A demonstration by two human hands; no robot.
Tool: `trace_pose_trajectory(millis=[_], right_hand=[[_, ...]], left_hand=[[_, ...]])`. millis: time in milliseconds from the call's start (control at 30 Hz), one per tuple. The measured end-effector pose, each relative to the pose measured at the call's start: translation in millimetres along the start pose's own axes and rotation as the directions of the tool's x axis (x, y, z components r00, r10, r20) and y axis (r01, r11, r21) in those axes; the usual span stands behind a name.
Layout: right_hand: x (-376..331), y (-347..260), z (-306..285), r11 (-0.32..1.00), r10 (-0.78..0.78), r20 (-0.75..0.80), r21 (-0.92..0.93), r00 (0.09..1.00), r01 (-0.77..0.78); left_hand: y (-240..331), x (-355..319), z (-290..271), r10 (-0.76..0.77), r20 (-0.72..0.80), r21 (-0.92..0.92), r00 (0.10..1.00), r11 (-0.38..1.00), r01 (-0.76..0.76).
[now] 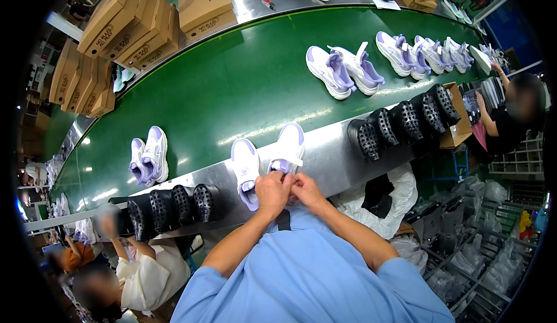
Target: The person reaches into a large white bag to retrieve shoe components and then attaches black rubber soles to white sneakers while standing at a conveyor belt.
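My left hand (272,192) and my right hand (306,188) meet at the heel end of a white and lavender sneaker (290,140), their fingers bent and pinched close together. The hands cover the back of this shoe and hide what lies between the fingers. Its toe points away from me, and a white strap crosses its upper. Just left of it, the matching sneaker (246,163) lies untouched, toe also pointing away. Both shoes straddle the line between the green surface and the metal ledge (331,163) in front of me.
On the green belt (232,85) stand a sneaker pair (149,156) at left and another (342,71) at right, with several more beyond. Black studded forms (400,123) line the ledge on both sides. Shoe boxes (125,21) are stacked far left. Co-workers sit left and right.
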State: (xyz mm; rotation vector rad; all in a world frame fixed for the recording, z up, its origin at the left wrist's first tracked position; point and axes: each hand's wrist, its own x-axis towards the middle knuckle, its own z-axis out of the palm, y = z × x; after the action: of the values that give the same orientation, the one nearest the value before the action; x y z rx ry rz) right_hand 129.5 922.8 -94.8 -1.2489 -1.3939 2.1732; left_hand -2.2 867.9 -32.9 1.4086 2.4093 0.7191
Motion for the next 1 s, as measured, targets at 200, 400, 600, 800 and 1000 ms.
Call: trace_pose_trajectory(millis=[200,400,600,800,1000], right_hand=[[-6.5,-127.5,-4.7,0.999,0.036,-0.137,0.019,0.99,-0.034],[12.8,-168.1,7.1,0.976,0.205,0.014,-0.082,0.979,-0.203],[25.0,-149.0,-12.8,0.935,0.319,0.206,0.091,0.925,-0.343],[9.0,-131.1,-12.1,0.949,0.314,0.209,-0.048,0.926,-0.311],[4.2,-95.9,-7.4,0.974,0.1,0.093,-0.211,0.991,-0.079]], left_hand=[[0.4,-1.2,-45.6,-0.296,0.272,-0.378,0.915,0.842,0.385],[-2.2,-4.1,-47.3,-0.299,0.299,-0.425,0.906,0.809,0.407],[-10.2,-10.4,-42.6,-0.343,0.303,-0.557,0.889,0.693,0.458],[-13.3,-8.9,-39.4,-0.465,0.314,-0.666,0.828,0.513,0.541],[-5.8,-8.0,-37.6,-0.504,0.289,-0.691,0.814,0.479,0.541]])
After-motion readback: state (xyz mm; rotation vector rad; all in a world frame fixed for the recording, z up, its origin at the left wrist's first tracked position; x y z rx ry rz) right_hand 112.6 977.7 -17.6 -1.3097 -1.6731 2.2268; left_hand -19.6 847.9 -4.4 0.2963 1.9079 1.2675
